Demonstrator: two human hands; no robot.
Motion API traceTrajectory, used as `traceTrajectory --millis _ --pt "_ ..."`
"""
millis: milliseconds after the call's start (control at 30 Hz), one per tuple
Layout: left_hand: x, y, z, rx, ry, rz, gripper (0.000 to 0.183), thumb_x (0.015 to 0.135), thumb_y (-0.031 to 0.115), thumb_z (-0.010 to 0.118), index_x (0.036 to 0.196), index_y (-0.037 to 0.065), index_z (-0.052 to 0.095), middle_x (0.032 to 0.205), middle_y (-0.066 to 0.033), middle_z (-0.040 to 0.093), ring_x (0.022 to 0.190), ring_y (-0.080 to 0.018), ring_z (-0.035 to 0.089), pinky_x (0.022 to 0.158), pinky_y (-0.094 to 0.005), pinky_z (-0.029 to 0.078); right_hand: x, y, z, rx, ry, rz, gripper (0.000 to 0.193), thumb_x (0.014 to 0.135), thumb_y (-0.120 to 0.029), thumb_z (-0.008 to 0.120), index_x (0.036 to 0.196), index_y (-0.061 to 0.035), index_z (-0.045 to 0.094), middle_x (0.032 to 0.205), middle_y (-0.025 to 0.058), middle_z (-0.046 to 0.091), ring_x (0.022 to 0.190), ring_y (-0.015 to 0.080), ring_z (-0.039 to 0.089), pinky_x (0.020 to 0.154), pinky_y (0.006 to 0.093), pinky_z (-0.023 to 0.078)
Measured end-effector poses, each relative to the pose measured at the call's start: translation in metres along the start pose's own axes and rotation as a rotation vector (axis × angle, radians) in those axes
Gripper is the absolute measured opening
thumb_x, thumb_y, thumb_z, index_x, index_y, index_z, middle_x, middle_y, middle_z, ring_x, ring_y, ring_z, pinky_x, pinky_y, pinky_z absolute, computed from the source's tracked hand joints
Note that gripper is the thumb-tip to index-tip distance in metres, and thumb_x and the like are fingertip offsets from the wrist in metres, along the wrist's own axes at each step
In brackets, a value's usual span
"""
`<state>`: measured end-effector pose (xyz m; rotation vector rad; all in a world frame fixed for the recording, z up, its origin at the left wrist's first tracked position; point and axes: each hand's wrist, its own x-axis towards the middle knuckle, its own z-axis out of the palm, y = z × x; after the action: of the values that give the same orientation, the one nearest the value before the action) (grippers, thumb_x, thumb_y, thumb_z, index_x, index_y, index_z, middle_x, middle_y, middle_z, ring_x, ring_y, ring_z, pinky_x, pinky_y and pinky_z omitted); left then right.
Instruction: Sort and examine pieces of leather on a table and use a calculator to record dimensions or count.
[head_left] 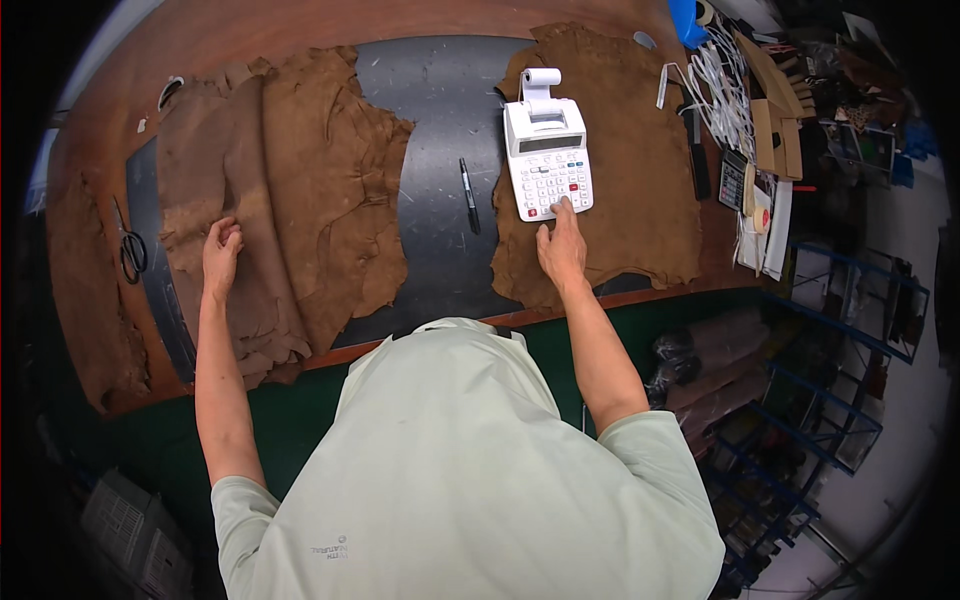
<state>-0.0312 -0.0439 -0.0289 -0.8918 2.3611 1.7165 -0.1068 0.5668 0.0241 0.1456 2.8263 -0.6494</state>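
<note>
White printing calculator [548, 165] lies directly ahead of the nearer right hand [564, 248], its long axis running away from the fingers, which are spread, the index finger over the lowest keys. Well to their left, the left hand [221, 262] curls its fingers at the folded brown hide [310, 200]; whether they pinch it cannot be told.

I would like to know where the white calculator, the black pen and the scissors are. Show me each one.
White calculator [549, 160]: head view, top face below the display.
Black pen [469, 196]: head view, middle of the barrel.
Scissors [126, 237]: head view, where handles meet blades.
</note>
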Motion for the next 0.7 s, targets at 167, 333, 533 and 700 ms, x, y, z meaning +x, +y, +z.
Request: traceTrajectory --millis 167,333,533,700 --pt "0.002 -0.008 -0.002 0.066 -0.008 0.055 0.046 0.091 0.014 0.061 0.133 -0.003 0.054 0.120 -0.0115 0.062 0.103 -0.0155 0.060 0.091 -0.0272 0.050 0.004 0.006 0.002 -0.053 0.059 -0.083 0.043 0.092 -0.012 0.054 0.133 -0.0003 0.050 0.154 0.0202 0.040 0.126 0.0409 0.053 0.101 0.0465 0.048" --pt "-0.001 -0.005 0.002 0.146 0.005 0.086 0.048 0.088 0.012 0.062 0.133 -0.003 0.055 0.120 -0.0127 0.061 0.102 -0.0164 0.059 0.093 -0.0292 0.048 -0.007 0.005 0.001 -0.052 0.041 -0.016 0.041 0.093 -0.011 0.052 0.132 -0.0004 0.050 0.151 0.0206 0.043 0.124 0.0414 0.054 0.100 0.0474 0.048" --pt "-0.006 0.000 0.008 0.311 0.031 0.130 0.052 0.085 0.011 0.063 0.135 0.000 0.056 0.121 -0.0125 0.057 0.095 -0.0169 0.058 0.091 -0.0285 0.049 0.007 0.000 -0.003 -0.015 0.070 -0.054 0.041 0.093 -0.010 0.052 0.133 -0.0001 0.050 0.151 0.0204 0.044 0.124 0.0413 0.055 0.099 0.0474 0.048" --pt "-0.006 0.001 0.009 0.330 0.030 0.126 0.054 0.083 0.010 0.063 0.136 0.001 0.056 0.122 -0.0121 0.056 0.098 -0.0184 0.057 0.091 -0.0301 0.049 0.016 -0.004 -0.001 -0.067 0.069 -0.109 0.040 0.093 -0.008 0.052 0.132 -0.0012 0.052 0.149 0.0200 0.046 0.123 0.0411 0.056 0.100 0.0466 0.047"
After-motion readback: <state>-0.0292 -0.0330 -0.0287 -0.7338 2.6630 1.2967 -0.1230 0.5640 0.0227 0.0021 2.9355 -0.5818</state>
